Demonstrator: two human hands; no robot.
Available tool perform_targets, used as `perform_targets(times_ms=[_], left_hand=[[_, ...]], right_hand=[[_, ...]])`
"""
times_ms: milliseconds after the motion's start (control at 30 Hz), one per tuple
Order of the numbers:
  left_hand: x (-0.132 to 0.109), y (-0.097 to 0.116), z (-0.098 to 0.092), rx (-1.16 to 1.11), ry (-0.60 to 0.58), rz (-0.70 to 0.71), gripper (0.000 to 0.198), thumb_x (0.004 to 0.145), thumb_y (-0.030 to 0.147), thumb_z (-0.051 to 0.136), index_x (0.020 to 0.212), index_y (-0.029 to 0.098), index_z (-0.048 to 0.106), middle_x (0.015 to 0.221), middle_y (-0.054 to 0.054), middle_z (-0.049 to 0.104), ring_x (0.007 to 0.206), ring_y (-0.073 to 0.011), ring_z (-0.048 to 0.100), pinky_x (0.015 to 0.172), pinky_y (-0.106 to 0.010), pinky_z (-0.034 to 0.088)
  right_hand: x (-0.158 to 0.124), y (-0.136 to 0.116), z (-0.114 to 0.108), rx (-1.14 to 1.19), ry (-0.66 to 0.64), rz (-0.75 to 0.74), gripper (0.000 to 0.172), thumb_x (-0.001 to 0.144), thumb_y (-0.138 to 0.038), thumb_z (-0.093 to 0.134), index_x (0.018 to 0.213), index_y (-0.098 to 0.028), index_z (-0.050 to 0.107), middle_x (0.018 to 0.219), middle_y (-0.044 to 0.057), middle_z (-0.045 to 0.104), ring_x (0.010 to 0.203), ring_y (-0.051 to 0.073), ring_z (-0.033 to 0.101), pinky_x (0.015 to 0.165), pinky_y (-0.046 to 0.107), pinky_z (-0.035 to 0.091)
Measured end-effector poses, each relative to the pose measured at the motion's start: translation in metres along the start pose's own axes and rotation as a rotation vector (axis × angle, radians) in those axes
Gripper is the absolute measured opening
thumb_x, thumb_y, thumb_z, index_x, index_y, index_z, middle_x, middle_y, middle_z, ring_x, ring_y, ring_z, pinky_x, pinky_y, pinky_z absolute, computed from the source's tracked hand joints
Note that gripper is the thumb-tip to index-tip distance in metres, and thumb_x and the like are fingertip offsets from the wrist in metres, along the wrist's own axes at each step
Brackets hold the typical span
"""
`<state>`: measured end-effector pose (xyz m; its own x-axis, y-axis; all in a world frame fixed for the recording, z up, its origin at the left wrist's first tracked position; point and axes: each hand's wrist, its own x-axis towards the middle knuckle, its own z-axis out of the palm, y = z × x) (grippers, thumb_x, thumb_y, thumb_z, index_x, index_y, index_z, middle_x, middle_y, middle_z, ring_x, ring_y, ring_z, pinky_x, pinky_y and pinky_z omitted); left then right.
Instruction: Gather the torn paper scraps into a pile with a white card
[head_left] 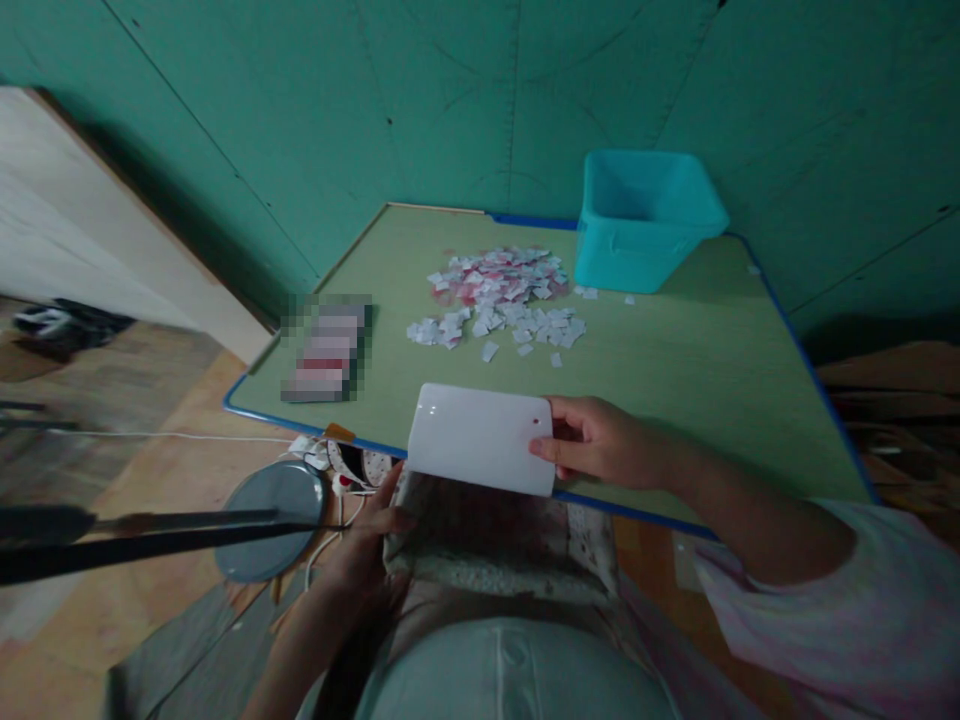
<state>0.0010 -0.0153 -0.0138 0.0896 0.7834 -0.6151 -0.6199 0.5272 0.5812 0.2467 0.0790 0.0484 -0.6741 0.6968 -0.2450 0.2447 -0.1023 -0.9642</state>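
My right hand (589, 440) grips the right end of a white plastic sheet (480, 435), with the thumb on top near a small hole. The sheet is slightly bent and lies over the table's near edge, partly above a stained, light cloth bag (495, 578). My left hand (375, 530) is closed on the left rim of this bag, which hangs open against my lap; its inside is dark. Small white and pinkish paper pieces (517, 275) are heaped on the green table (675, 400) beyond the sheet, with looser pieces in front.
A turquoise plastic bin (630, 255) stands at the table's back right. On the left lies a blurred-out phone-like object (326, 355). A grey round lid or stool top (274, 520), cables and dark straps are at lower left. A green wall (465, 100) rises behind the table.
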Motion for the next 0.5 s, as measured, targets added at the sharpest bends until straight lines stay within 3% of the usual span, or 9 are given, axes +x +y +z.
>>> perform_targets(times_ms=[200,367,500], left_hand=[[0.003,0.0,0.001,0.01,0.054,-0.009,0.065,0.053,0.001,0.053,0.111,0.029,0.055,0.086,0.0,0.072,0.079,-0.022,0.067,0.053,-0.022,0.05],[0.008,0.001,-0.001,0.052,0.025,-0.011,0.067,0.051,0.003,0.055,0.115,0.025,0.054,0.089,-0.003,0.073,0.083,-0.026,0.066,0.055,-0.025,0.051],[0.012,0.002,-0.004,0.043,0.027,-0.015,0.067,0.049,0.003,0.058,0.113,0.024,0.054,0.086,-0.004,0.073,0.084,-0.027,0.066,0.058,-0.026,0.05]], right_hand=[[-0.001,-0.002,-0.005,0.101,0.156,-0.021,0.018,0.077,-0.026,0.055,0.091,-0.016,0.056,0.08,0.001,0.062,0.064,0.009,0.055,0.055,0.021,0.045],[0.003,0.007,-0.006,0.071,0.247,-0.002,0.019,0.076,-0.031,0.055,0.09,-0.017,0.058,0.081,0.002,0.062,0.065,0.011,0.056,0.054,0.023,0.046],[0.008,0.011,-0.015,0.068,0.524,-0.072,0.025,0.076,-0.034,0.055,0.095,-0.018,0.055,0.078,0.001,0.06,0.057,0.009,0.051,0.048,0.022,0.042]])
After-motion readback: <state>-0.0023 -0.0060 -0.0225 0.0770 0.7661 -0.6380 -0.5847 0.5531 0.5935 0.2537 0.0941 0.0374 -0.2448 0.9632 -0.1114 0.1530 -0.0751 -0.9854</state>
